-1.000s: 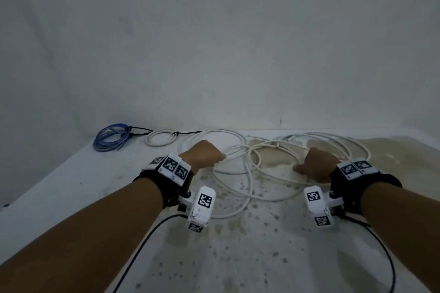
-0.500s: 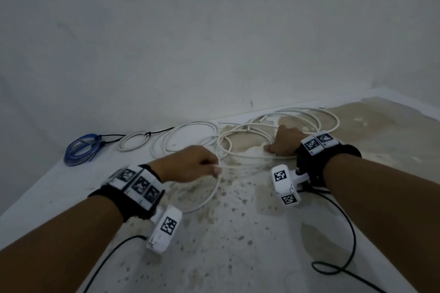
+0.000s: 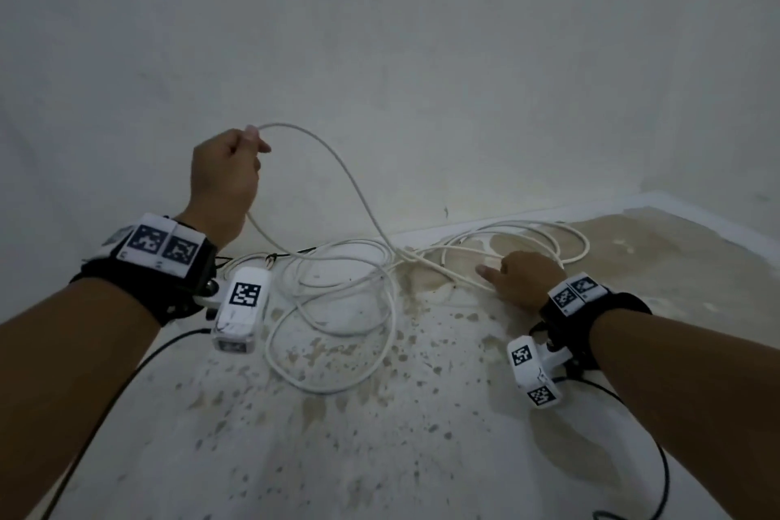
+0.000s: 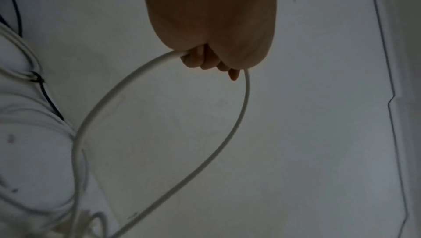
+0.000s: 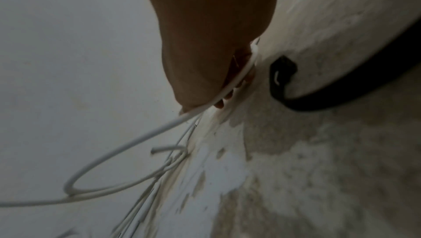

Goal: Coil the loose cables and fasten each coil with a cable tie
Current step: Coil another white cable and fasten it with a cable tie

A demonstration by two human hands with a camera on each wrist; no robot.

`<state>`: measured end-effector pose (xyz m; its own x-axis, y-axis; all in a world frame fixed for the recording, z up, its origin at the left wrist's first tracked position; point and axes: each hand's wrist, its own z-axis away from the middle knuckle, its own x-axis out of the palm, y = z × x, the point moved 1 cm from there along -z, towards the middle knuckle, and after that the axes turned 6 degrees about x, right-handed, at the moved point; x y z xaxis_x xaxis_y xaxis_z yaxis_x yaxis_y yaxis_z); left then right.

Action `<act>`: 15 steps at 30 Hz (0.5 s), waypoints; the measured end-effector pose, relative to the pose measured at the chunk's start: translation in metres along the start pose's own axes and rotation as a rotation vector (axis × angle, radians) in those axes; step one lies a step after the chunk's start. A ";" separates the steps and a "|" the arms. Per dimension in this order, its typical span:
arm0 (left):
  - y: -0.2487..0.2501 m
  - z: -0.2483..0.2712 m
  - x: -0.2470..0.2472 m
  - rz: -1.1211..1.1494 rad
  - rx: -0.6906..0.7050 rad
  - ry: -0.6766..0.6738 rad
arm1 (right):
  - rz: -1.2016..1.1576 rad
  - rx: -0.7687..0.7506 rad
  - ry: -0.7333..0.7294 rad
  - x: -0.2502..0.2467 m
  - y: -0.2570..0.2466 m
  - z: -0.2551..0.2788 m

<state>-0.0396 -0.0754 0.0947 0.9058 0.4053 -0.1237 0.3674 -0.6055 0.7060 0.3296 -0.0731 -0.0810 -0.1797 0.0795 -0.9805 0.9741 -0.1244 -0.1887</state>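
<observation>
Cable (image 3: 363, 198), white: my left hand (image 3: 223, 177) gripped a raised loop of it; my right hand (image 3: 525, 279) clasped another strand, low on the stained bench (image 3: 380, 435).

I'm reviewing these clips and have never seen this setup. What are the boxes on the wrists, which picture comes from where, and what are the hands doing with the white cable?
No machine here: a person works bare-handed. The wrist boxes are cameras. The wide picture comes from a head camera; the two close ones look along each hand. A loose white cable lies tangled on the stained floor. The left hand grips a raised loop of it; the right hand holds another stretch down low. A small tied white coil lies at the left.
</observation>
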 end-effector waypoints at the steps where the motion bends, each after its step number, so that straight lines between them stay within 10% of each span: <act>1: 0.009 -0.002 -0.001 0.059 0.008 0.021 | 0.024 0.017 0.023 0.000 0.001 -0.002; 6: 0.049 -0.017 -0.011 0.189 0.088 0.142 | -0.066 0.054 0.129 -0.012 -0.017 -0.002; 11: 0.066 -0.026 -0.013 0.057 0.235 0.102 | -0.763 -0.343 0.337 -0.043 -0.087 0.012; 15: 0.074 -0.029 -0.012 0.005 0.219 0.151 | -0.719 -0.576 0.170 -0.075 -0.155 0.028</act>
<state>-0.0298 -0.1053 0.1686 0.8721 0.4893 -0.0039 0.4148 -0.7352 0.5361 0.1881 -0.0876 0.0207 -0.7874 0.0961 -0.6089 0.5623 0.5167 -0.6456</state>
